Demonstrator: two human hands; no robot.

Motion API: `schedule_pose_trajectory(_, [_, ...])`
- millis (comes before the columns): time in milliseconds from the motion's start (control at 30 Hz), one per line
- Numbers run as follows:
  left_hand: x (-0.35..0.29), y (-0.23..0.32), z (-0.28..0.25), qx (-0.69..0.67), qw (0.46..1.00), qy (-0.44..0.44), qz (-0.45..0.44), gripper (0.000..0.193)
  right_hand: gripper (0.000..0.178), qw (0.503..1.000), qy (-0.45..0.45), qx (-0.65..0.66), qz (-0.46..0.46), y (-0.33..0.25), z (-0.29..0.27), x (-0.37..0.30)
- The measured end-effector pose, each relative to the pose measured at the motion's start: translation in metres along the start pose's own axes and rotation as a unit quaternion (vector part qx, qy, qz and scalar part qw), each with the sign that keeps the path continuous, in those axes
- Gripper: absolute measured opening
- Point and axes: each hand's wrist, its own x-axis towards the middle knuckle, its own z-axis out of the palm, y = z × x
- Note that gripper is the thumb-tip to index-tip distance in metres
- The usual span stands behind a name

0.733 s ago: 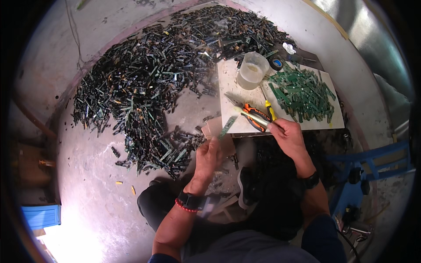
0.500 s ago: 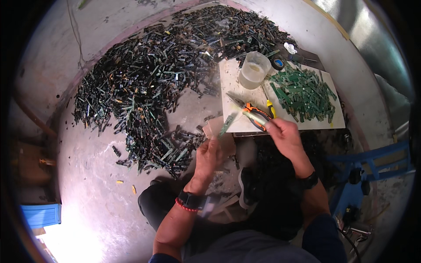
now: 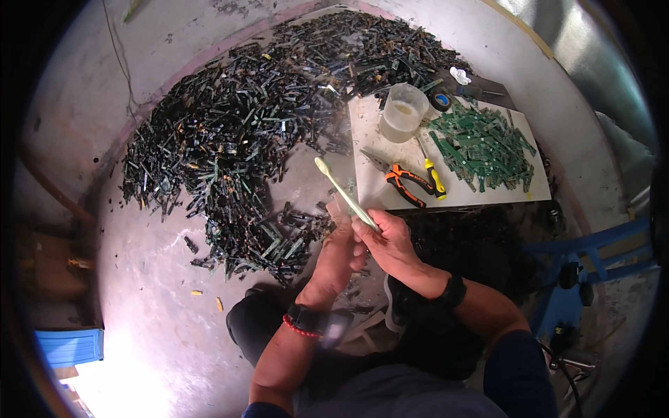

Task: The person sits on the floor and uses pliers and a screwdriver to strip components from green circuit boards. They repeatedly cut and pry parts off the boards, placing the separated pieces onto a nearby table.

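Observation:
My right hand (image 3: 391, 244) grips a pale green toothbrush (image 3: 341, 189) by its handle, with the bristle end pointing up and to the left. Beside it my left hand (image 3: 336, 256) is closed on a narrow green circuit board strip (image 3: 352, 188), which is blurred and partly behind the brush handle. The two hands meet, fingers nearly touching, in front of the white board (image 3: 369, 182). Orange-and-black pliers (image 3: 403, 182) lie on that board with jaws toward the upper left, next to a yellow-handled screwdriver (image 3: 433, 177).
A clear plastic jug (image 3: 403, 115) with some liquid and a roll of tape (image 3: 440, 101) stand at the board's back. Green circuit strips (image 3: 484, 150) are heaped on its right. A large pile of dark strips (image 3: 223, 139) covers the floor; a blue stool (image 3: 592, 254) is at right.
My right hand has moved left with the toothbrush, from beside the pliers to my left hand. The brush now points up and left. My left hand keeps the strip at about the same place.

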Motion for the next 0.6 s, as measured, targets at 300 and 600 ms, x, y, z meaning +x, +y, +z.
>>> schedule_pose_trajectory(300, [-0.004, 0.002, -0.003, 0.053, 0.997, -0.048, -0.034, 0.046, 0.019, 0.998, 0.027, 0.031, 0.039, -0.007, 0.008, 0.0])
schedule_pose_trajectory(600, [-0.006, 0.003, 0.002, 0.163, 0.985, 0.047, 0.029, 0.062, 0.011, 0.956, 0.022, -0.278, -0.089, -0.031, -0.047, 0.021])
